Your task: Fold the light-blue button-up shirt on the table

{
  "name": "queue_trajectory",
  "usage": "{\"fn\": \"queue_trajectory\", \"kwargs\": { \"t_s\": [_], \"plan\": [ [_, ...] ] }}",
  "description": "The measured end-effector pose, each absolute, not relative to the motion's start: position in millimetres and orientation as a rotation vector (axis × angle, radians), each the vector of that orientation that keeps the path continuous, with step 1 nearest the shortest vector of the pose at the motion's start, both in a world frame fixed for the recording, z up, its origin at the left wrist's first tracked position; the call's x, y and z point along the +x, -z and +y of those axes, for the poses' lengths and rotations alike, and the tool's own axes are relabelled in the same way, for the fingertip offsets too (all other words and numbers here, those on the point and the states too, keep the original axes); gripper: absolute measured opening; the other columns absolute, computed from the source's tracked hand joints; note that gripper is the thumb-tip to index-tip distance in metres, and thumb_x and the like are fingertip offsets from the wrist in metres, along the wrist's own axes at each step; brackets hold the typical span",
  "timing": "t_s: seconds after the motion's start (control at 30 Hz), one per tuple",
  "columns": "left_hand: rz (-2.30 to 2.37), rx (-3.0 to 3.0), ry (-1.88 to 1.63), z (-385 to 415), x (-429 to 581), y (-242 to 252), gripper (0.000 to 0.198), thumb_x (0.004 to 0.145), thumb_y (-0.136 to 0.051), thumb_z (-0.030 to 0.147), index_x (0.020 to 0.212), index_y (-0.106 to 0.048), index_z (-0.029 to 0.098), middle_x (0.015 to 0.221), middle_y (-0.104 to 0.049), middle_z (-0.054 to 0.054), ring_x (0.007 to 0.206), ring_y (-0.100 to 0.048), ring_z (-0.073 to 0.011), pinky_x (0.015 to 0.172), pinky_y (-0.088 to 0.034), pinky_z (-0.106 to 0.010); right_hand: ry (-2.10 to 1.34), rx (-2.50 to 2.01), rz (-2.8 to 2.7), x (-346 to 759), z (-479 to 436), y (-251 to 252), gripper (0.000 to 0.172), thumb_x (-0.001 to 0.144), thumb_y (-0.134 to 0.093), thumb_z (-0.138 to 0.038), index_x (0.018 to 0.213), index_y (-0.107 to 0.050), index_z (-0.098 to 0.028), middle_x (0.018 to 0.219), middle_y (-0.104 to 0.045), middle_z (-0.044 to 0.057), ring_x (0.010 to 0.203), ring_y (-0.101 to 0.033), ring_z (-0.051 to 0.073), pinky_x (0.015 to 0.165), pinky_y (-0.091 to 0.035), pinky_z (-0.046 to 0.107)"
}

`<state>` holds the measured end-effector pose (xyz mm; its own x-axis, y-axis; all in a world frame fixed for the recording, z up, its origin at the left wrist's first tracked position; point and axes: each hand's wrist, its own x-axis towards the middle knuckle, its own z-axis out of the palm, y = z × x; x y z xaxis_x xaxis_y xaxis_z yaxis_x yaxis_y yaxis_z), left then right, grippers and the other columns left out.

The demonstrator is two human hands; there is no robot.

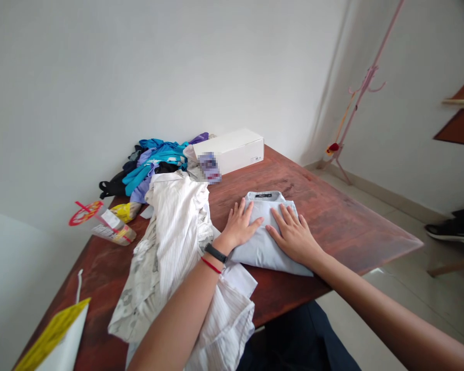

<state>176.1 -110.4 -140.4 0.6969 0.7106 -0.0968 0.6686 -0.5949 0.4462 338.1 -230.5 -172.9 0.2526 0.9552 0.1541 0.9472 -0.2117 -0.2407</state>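
A light grey-blue shirt (270, 257) lies folded into a compact shape on the wooden table, its collar with a dark label facing away from me. Flat on its left side rests my left hand (239, 225), fingers spread, a black band and a red string at the wrist. My right hand (293, 234) presses on the shirt's right side, also with fingers stretched out. Neither hand grips anything. Under my left forearm, a heap of white striped clothing (178, 206) spreads toward the table's near edge, partly hidden by the arm.
Behind stand a white box (235, 149) and a pile of blue, purple and black clothes (154, 159). On the left are a plastic cup with a straw (114, 229) and a yellow-and-white item (58, 335). A pink coat rack (355, 108) stands beyond the wooden table (355, 232).
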Motion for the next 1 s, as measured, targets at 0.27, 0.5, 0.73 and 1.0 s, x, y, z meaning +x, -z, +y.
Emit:
{"fn": "queue_trajectory", "kwargs": {
  "t_s": [0.27, 0.5, 0.73, 1.0],
  "plan": [
    [1.062, 2.448, -0.149, -110, 176, 143, 0.081, 0.1, -0.036, 0.068, 0.165, -0.021, 0.022, 0.173, -0.003, -0.011, 0.159, -0.002, -0.0376, 0.127, -0.008, -0.059, -0.038, -2.235, -1.761, 339, -230, 175, 0.068, 0.105, -0.029, -0.057, 0.16, -0.037, -0.018, 0.169, -0.027, 0.019, 0.157, -0.022, 0.037, 0.121, -0.024, 0.06],
    [1.068, 2.465, -0.161, -109, 177, 145, 0.081, 0.101, -0.04, 0.066, 0.165, -0.022, 0.02, 0.173, -0.003, -0.014, 0.158, -0.003, -0.0383, 0.126, -0.011, -0.06, -0.08, -2.218, -1.775, 344, -228, 174, 0.067, 0.104, -0.033, -0.056, 0.16, -0.037, -0.019, 0.17, -0.026, 0.018, 0.157, -0.021, 0.036, 0.121, -0.024, 0.06],
    [1.054, 2.381, -0.563, -108, 180, 145, 0.055, 0.1, -0.054, 0.033, 0.15, -0.049, 0.013, 0.164, -0.037, -0.016, 0.153, -0.033, -0.0265, 0.126, -0.029, -0.043, -0.089, -2.206, -1.789, 350, -227, 178, 0.065, 0.104, -0.036, -0.056, 0.161, -0.036, -0.023, 0.171, -0.024, 0.014, 0.158, -0.019, 0.033, 0.122, -0.024, 0.059],
    [1.202, 2.318, -0.792, -107, 174, 138, 0.026, 0.09, -0.066, 0.019, 0.116, -0.067, 0.018, 0.127, -0.063, -0.011, 0.121, -0.061, -0.0218, 0.108, -0.05, -0.032, -0.268, -2.128, -1.819, 363, -223, 160, 0.057, 0.103, -0.041, -0.045, 0.157, -0.042, -0.025, 0.171, -0.024, 0.01, 0.159, -0.016, 0.033, 0.123, -0.023, 0.062]
  ]
}}
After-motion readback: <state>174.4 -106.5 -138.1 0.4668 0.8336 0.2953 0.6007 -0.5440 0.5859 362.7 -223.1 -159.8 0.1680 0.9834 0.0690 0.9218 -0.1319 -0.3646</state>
